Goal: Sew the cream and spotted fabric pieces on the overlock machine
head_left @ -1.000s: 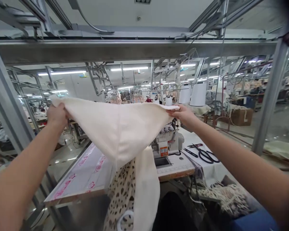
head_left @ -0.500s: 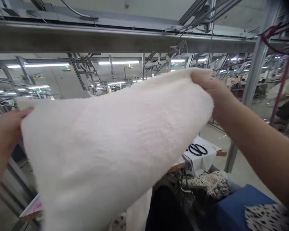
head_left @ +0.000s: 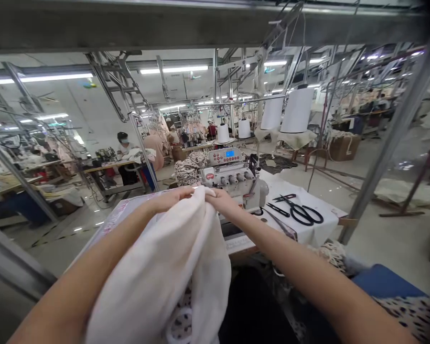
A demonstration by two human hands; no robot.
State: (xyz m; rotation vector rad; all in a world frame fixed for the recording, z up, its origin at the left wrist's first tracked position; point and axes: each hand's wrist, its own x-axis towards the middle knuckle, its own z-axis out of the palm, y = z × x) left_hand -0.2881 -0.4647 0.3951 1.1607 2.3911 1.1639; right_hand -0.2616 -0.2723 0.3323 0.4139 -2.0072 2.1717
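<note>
A cream fleece fabric piece hangs folded between my forearms, with a leopard-print lining showing at its lower edge. My left hand and my right hand meet at its top, both closed and pinching the two upper corners together. They are just in front of a white overlock sewing machine standing on the work table. Black scissors lie on the table to the right of my right hand.
White thread cones hang above the machine. A steel frame post rises at the right and a beam runs overhead. A blue bin with leopard-print pieces sits low right. Other workers sit at tables far left.
My hands came together from a wide spread, folding the fabric and lowering it from in front of my view. The machine and table are visible again.
</note>
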